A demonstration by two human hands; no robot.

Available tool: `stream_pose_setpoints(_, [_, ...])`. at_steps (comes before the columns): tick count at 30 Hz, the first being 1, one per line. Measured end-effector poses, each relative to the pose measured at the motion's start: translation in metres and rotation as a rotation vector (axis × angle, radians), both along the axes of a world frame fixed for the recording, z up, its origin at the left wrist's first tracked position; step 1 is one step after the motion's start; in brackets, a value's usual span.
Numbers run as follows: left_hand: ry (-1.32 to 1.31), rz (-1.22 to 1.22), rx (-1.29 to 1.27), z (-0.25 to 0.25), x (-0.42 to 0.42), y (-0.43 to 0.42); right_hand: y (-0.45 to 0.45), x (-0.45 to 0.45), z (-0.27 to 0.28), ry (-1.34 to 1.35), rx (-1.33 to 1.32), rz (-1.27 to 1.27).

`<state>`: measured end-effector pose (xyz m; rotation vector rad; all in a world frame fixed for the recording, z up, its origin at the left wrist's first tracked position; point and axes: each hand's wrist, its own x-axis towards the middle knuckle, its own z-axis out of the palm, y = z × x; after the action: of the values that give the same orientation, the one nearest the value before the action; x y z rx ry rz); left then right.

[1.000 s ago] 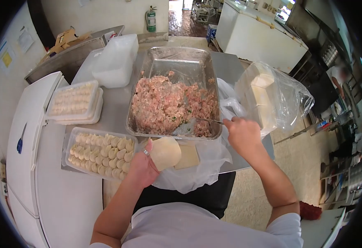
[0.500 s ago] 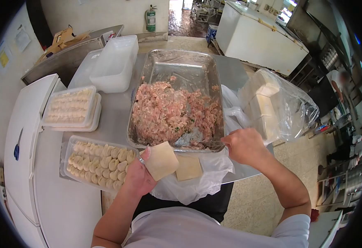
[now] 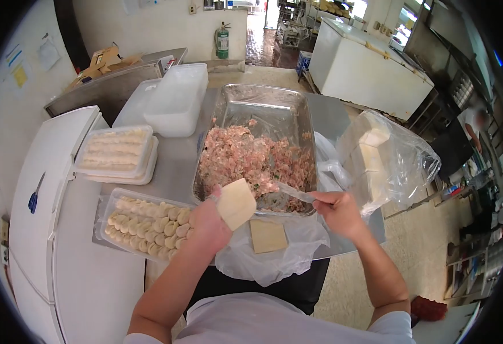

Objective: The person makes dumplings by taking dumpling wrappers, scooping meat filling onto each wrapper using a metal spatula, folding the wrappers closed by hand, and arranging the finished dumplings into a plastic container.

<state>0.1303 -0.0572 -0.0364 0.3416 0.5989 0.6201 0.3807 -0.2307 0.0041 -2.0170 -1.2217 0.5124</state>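
Note:
My left hand (image 3: 210, 225) grips a square dumpling wrapper (image 3: 237, 204) by its edge, holding it over the near left corner of a metal tray (image 3: 265, 92). In my right hand (image 3: 342, 213) is a flat, narrow-bladed spreader (image 3: 295, 193), its handle pinched in the fingers. The spreader's tip is at the pink minced meat filling (image 3: 234, 152) in the tray. A small stack or single sheet of square wrappers (image 3: 268, 236) lies on a white plastic bag (image 3: 288, 268) in front of the tray. Left of my left hand, a plastic container (image 3: 109, 207) holds rows of folded dumplings (image 3: 148, 228).
Stacked lidded containers of dumplings (image 3: 115, 152) and white plastic tubs (image 3: 177, 100) stand at the left of the metal table (image 3: 329, 117). A clear bag of wrapper stacks (image 3: 372, 155) sits at the right. A white chest freezer (image 3: 369, 69) is beyond; another person (image 3: 470, 123) is far right.
My right hand has brought the spreader from the tray's near right corner toward the meat, its blade now in plain view. The left hand still holds the wrapper, now tilted more. The camera view has shifted.

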Motion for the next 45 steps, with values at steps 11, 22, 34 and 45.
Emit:
stream_pose_setpoints(11, [-0.033, 0.201, -0.131, 0.009, 0.030, 0.005, -0.011, -0.081, -0.019, -0.613, 0.254, 0.067])
stream_pose_setpoints(22, [-0.033, 0.188, -0.072, 0.026, 0.010, -0.004, -0.011, -0.099, -0.002, -0.623, 0.244, 0.124])
stream_pose_setpoints(34, [-0.090, 0.165, -0.044, 0.014, 0.004, -0.002, -0.021, -0.116, 0.015, -0.568, 0.239, 0.076])
stream_pose_setpoints(45, [-0.113, 0.198, -0.089, 0.014, -0.003, -0.009, -0.027, -0.125, 0.014, -0.567, 0.242, 0.079])
